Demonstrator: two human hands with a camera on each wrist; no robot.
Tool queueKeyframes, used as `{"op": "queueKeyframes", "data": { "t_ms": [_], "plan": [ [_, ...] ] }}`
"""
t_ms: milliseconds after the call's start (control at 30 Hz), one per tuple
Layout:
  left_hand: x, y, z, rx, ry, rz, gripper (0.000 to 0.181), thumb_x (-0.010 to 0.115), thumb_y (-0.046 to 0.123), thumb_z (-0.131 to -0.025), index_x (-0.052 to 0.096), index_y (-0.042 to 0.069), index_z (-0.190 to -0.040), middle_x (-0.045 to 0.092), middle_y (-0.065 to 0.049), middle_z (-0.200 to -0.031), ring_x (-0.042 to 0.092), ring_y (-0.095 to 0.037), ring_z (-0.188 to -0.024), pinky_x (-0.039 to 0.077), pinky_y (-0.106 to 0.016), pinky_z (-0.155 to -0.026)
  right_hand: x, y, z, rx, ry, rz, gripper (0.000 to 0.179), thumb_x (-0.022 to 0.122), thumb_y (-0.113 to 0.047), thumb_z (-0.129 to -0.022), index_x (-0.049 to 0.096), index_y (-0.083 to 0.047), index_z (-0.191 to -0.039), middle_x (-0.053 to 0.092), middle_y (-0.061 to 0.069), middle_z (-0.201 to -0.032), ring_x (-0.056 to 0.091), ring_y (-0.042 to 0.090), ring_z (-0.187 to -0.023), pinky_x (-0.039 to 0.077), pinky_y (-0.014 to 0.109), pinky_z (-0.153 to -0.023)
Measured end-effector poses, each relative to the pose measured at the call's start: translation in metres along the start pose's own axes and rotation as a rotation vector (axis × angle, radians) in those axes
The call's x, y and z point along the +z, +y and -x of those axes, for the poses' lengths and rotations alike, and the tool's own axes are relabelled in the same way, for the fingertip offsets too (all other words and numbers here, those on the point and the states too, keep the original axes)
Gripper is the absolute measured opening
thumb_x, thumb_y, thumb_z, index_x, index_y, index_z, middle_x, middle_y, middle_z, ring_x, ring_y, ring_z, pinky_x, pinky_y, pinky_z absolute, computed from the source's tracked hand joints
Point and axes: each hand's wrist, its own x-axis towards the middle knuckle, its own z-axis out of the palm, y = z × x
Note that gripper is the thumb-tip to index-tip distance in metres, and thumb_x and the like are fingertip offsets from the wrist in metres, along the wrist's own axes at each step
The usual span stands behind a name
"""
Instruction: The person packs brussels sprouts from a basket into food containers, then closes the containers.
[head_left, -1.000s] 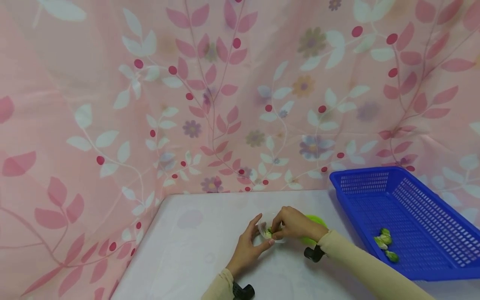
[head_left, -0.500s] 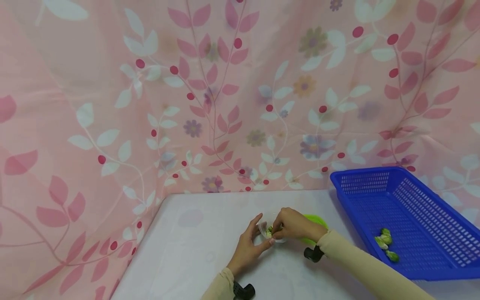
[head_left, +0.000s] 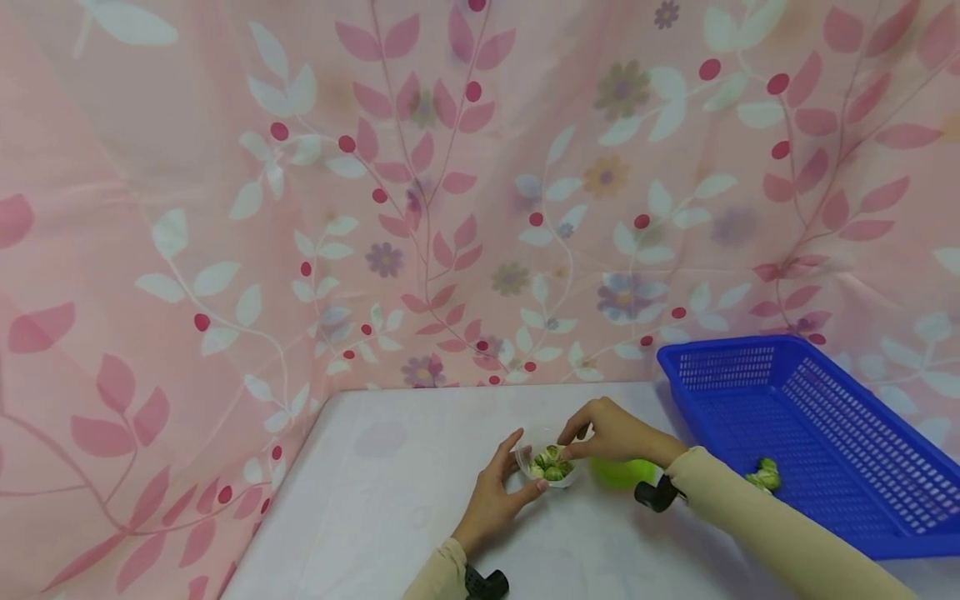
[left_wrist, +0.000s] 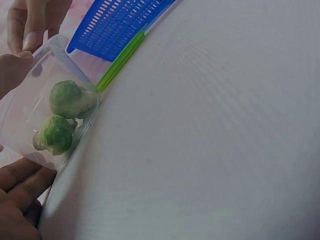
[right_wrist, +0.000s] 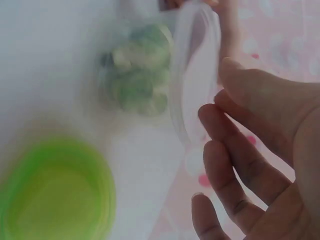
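Note:
A clear plastic container [left_wrist: 30, 112] with Brussels sprouts [head_left: 552, 468] in it stands on the white table. My left hand [head_left: 492, 502] holds it from the left, thumb at the near side and fingers round the far side. At the container's right rim is my right hand [head_left: 617, 433]; in the right wrist view its fingers [right_wrist: 250, 165] are loosely bent with nothing between them. Under the right hand lies a bright green, round, lid-like piece [head_left: 622, 472], blurred in the right wrist view and edge-on in the left wrist view.
A blue perforated basket [head_left: 840, 475] stands on the right with a few Brussels sprouts [head_left: 765, 477] near its left side. The right sleeve [head_left: 765, 525] crosses its near corner. A floral pink curtain [head_left: 450, 208] hangs behind the white table [head_left: 405, 483].
My right hand has come up out of the container and moved right, baring the sprouts inside. The right sleeve now hides one sprout in the basket. My left hand has stayed put.

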Motion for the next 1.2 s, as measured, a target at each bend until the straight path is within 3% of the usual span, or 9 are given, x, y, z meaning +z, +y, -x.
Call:
{"op": "queueKeyframes", "data": {
  "t_ms": [167,333,667,833,1033,1200],
  "plan": [
    [0.0,0.0,0.001,-0.013,0.0,-0.004,0.085,0.079,0.042,-0.097,0.031,0.034,-0.166,0.061,-0.014,-0.153,0.06,-0.029,-0.141,0.044,-0.05,-0.12,-0.026,0.003,0.02,0.046,0.047,-0.028,0.01,0.085,-0.021,-0.092,0.086,-0.019,-0.101,0.082,-0.006,-0.099,0.071,0.016,-0.09,0.059,0.032,-0.08],
    [0.001,0.001,0.002,-0.014,0.004,0.001,0.085,0.079,0.04,-0.097,0.032,0.031,-0.167,0.061,-0.014,-0.152,0.061,-0.028,-0.14,0.044,-0.049,-0.12,-0.051,0.006,0.043,0.117,0.069,-0.092,0.014,0.081,-0.023,-0.095,0.084,-0.016,-0.107,0.081,-0.001,-0.106,0.07,0.011,-0.092,0.06,0.027,-0.08],
    [0.001,0.002,0.002,-0.019,-0.006,0.011,0.087,0.079,0.041,-0.096,0.031,0.028,-0.168,0.06,-0.015,-0.153,0.061,-0.028,-0.14,0.044,-0.051,-0.12,-0.091,0.021,0.095,0.301,0.159,-0.108,0.024,0.081,-0.029,-0.096,0.082,-0.017,-0.117,0.08,0.003,-0.117,0.074,0.014,-0.102,0.06,0.025,-0.081],
    [0.0,0.003,0.002,-0.021,-0.003,0.001,0.086,0.079,0.042,-0.096,0.031,0.033,-0.167,0.061,-0.013,-0.153,0.061,-0.027,-0.139,0.044,-0.052,-0.119,-0.105,0.03,0.118,0.398,0.207,-0.041,0.029,0.08,-0.038,-0.096,0.082,-0.022,-0.12,0.08,0.0,-0.118,0.072,0.021,-0.112,0.058,0.022,-0.085],
    [-0.001,0.005,0.002,-0.028,-0.007,-0.003,0.085,0.079,0.043,-0.096,0.031,0.036,-0.166,0.06,-0.011,-0.154,0.061,-0.028,-0.14,0.041,-0.059,-0.12,-0.113,0.043,0.146,0.452,0.231,0.022,0.034,0.077,-0.04,-0.098,0.08,-0.018,-0.123,0.079,0.004,-0.121,0.072,0.031,-0.116,0.059,0.031,-0.087],
    [-0.001,0.007,0.0,-0.015,-0.012,-0.004,0.085,0.079,0.042,-0.097,0.031,0.035,-0.166,0.06,-0.012,-0.154,0.06,-0.028,-0.141,0.041,-0.059,-0.12,-0.114,0.064,0.169,0.48,0.181,0.032,0.04,0.076,-0.035,-0.1,0.076,-0.007,-0.129,0.078,0.014,-0.124,0.074,0.032,-0.114,0.06,0.027,-0.085]
  ]
}}
